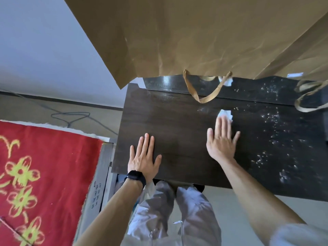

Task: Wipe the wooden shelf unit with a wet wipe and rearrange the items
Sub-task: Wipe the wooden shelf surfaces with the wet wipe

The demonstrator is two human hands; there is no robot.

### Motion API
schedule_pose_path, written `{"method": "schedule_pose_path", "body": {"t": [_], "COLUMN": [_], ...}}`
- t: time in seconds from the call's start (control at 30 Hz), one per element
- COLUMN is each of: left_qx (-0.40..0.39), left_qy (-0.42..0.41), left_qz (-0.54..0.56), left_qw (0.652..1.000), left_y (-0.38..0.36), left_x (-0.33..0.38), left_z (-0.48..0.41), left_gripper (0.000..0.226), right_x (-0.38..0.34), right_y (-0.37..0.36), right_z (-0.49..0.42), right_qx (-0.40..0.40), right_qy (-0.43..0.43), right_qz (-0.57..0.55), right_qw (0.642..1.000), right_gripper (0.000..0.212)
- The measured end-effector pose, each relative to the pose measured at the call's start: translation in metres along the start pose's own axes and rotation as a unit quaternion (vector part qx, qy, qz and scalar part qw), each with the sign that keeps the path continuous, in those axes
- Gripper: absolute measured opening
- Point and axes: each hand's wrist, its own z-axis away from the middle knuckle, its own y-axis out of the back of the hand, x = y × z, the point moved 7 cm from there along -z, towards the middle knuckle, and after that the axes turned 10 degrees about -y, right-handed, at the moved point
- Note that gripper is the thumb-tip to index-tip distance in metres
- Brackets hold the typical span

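The dark wooden shelf top (177, 125) fills the middle of the view. Its left part looks wiped and clean, while its right part (276, 139) is speckled with white dust. My right hand (221, 141) lies flat on the top with fingers spread, pressing a crumpled white wet wipe (225, 114) under its fingertips. My left hand (143, 158) rests flat and empty near the front left edge, with a black watch on its wrist.
Two brown paper bags (186, 36) hang over the back of the shelf, handles (205, 89) drooping onto it. A red cloth with yellow flowers (40, 174) lies to the left. A cable (71, 116) runs along the floor by the wall.
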Motion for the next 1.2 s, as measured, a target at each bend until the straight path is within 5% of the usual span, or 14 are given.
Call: {"method": "schedule_pose_path", "body": {"t": [0.13,0.3,0.4,0.53,0.67,0.73,0.87,0.93,1.1,1.2], "left_qx": [-0.008,-0.02,-0.04,-0.045,-0.035,-0.031,-0.017,-0.01,-0.009,-0.016], "left_qy": [0.003,0.002,0.004,0.029,0.054,0.074,0.115,0.087,-0.009,0.002], "left_qz": [0.007,-0.012,-0.03,-0.02,-0.007,-0.003,0.006,-0.002,0.002,0.029], "left_qw": [1.0,1.0,0.999,0.998,0.998,0.997,0.993,0.996,1.0,0.999], "left_y": [0.0,0.005,0.011,0.013,0.011,0.014,0.019,0.016,0.001,-0.012], "left_x": [0.002,0.004,0.005,0.014,0.023,0.027,0.042,0.06,0.132,0.168], "left_z": [-0.009,-0.009,-0.009,-0.013,-0.016,-0.02,-0.03,-0.035,-0.057,-0.067], "left_gripper": [0.077,0.078,0.08,0.086,0.089,0.09,0.087,0.078,0.073,0.082], "right_x": [0.036,-0.116,-0.147,-0.059,0.048,0.033,-0.066,-0.076,0.067,0.154], "right_y": [0.011,-0.022,-0.017,0.011,0.032,0.029,-0.001,0.002,0.04,0.064], "right_z": [0.014,0.045,0.012,-0.052,-0.062,-0.045,-0.002,-0.015,-0.099,-0.118], "right_qx": [-0.001,-0.013,-0.023,-0.026,-0.033,-0.019,-0.035,-0.038,-0.018,0.004], "right_qy": [-0.108,0.209,0.267,0.074,-0.089,-0.041,0.228,0.264,0.02,-0.091], "right_qz": [-0.035,0.021,0.036,0.008,-0.031,-0.008,0.024,0.032,-0.004,-0.039], "right_qw": [0.994,0.978,0.963,0.997,0.995,0.999,0.973,0.963,1.0,0.995], "right_gripper": [0.071,0.065,0.063,0.065,0.075,0.076,0.069,0.067,0.069,0.074]}}
